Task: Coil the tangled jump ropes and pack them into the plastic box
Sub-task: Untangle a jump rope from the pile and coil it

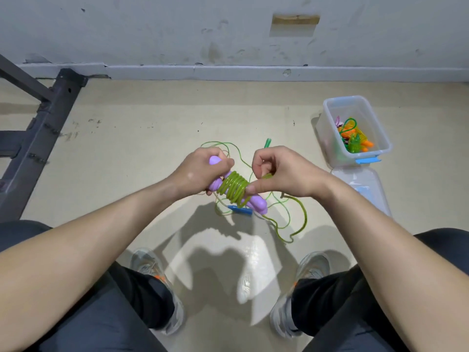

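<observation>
My left hand (pixel 203 171) grips a pair of purple jump-rope handles (pixel 256 203) held side by side above the floor. Several turns of green rope (pixel 233 190) are wound tightly around the handles' middle. My right hand (pixel 276 171) pinches the green rope right beside the coil. The loose part of the green rope (pixel 302 214) trails on the floor to the right. A clear plastic box (pixel 330 146) stands open at the right, holding coiled ropes with orange and green handles (pixel 355 142).
A blue handle (pixel 241 210) and a green handle (pixel 267 143) with thin rope lie on the floor under my hands. The box lid (pixel 365 191) lies flat in front of the box. A dark metal frame (pixel 38 138) stands at left. My shoes and knees are below.
</observation>
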Action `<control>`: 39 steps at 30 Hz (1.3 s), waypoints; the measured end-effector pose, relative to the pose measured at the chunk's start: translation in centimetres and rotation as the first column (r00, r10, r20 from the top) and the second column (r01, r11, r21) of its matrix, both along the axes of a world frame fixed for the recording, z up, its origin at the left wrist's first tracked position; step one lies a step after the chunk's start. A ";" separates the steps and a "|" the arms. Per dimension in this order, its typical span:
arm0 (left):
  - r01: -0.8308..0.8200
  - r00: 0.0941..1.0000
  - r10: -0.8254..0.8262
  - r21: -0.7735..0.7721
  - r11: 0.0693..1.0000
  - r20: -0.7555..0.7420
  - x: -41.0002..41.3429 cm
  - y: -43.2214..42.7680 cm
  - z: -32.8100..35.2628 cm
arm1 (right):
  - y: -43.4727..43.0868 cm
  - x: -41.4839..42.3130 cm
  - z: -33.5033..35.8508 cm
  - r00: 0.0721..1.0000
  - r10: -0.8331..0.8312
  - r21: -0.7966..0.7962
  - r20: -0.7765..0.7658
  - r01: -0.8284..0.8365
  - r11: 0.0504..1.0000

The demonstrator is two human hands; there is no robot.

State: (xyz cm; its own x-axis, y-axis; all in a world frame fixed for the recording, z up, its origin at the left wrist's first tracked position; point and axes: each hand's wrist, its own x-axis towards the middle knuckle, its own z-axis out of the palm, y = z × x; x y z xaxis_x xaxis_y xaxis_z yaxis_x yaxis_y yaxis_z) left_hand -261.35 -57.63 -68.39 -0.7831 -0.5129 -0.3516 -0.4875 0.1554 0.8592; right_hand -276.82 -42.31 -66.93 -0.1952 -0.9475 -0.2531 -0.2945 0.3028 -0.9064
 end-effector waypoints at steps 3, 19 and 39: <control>-0.003 0.998 0.014 0.173 0.985 -0.058 -0.2 0.8 0.0 | 0.2 0.1 -1.2 0.938 -0.074 -0.035 0.338 0.091 0.995; -0.453 0.888 0.403 -0.265 0.851 -0.223 -0.6 -0.1 -1.0 | -0.6 9.1 -0.8 0.771 0.104 0.246 -0.629 0.070 0.967; -0.360 0.869 0.478 0.504 0.785 -0.125 -1.0 0.5 0.1 | 0.4 3.5 -5.3 0.676 -0.407 0.174 0.614 0.386 0.906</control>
State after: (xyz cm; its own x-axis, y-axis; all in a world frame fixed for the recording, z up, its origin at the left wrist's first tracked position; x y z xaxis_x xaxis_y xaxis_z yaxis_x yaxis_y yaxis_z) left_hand -262.30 -57.17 -68.33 -0.6156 -0.6390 -0.4611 -0.1883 -0.4490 0.8735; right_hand -273.36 -41.93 -72.23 -0.3395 -0.8092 -0.4795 0.4861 0.2855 -0.8260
